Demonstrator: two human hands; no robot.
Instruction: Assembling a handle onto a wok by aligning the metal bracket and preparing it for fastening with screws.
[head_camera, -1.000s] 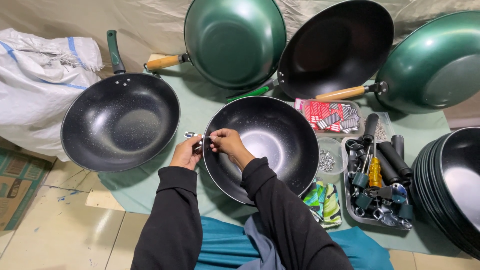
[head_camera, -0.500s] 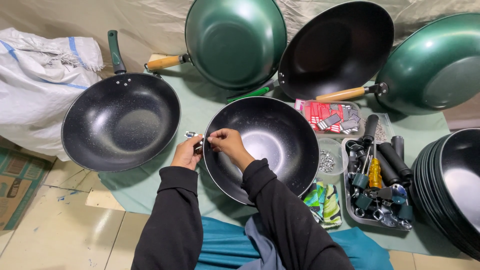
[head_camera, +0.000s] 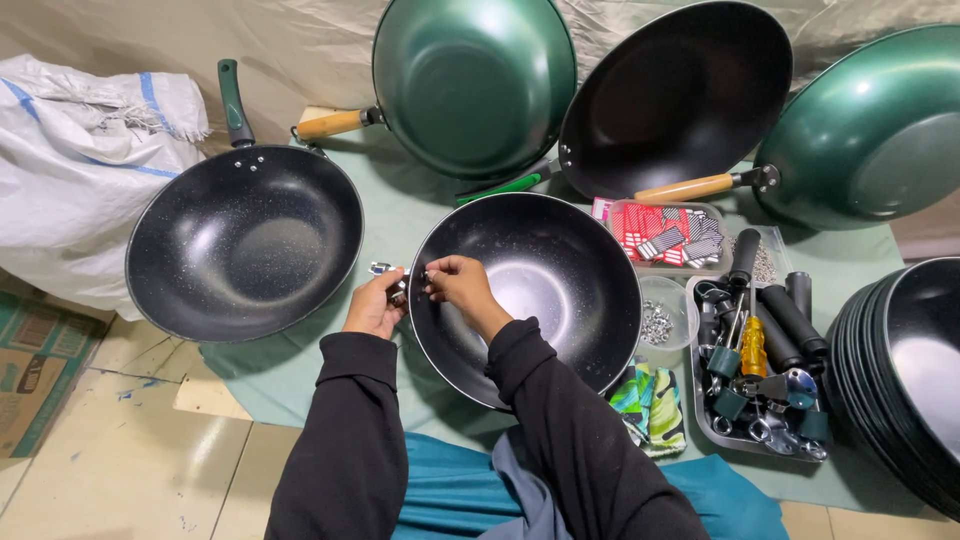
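A black speckled wok (head_camera: 545, 290) without a handle rests in front of me. At its left rim sits a small metal bracket (head_camera: 385, 272). My left hand (head_camera: 373, 306) grips that bracket from outside the rim. My right hand (head_camera: 458, 283) reaches over the rim from inside, fingertips pinched on a small fastener at the same spot. Both arms wear black sleeves.
A finished black wok with a green handle (head_camera: 245, 240) lies to the left. Green woks (head_camera: 470, 85) lean at the back. A tray of handles and a yellow screwdriver (head_camera: 753, 347), a cup of screws (head_camera: 660, 320), a stack of black woks (head_camera: 915, 380) and a white sack (head_camera: 70, 170) surround me.
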